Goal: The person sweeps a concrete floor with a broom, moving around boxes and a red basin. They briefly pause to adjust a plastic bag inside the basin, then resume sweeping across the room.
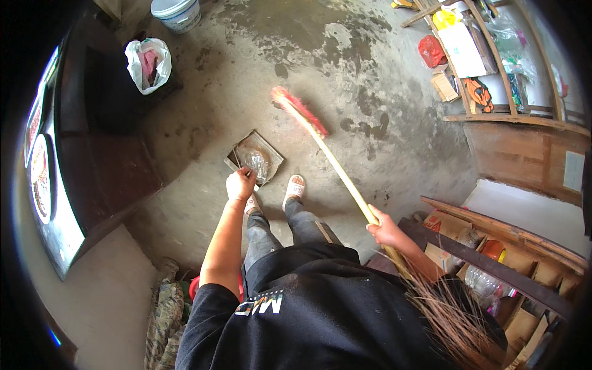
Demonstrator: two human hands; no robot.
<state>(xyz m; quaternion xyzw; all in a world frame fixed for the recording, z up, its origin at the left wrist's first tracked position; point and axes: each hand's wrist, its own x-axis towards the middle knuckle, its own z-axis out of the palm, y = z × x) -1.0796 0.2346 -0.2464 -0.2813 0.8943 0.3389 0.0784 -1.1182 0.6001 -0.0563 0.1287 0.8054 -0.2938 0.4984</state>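
My right hand grips the pale yellow handle of a broom. The broom's head, with red bristles, lies out ahead on the concrete floor, right of the dustpan. In my left hand is the thin handle of a dustpan, which rests just in front of my feet. A piece of clear crumpled plastic lies in the pan. Long brown strands fan out by my right forearm; I cannot tell what they belong to.
A white plastic bag and a white bucket stand far left, past a dark cabinet. Wooden shelving lines the right, near a red bag. Cardboard boxes sit close by my right arm. Damp patches mark the floor.
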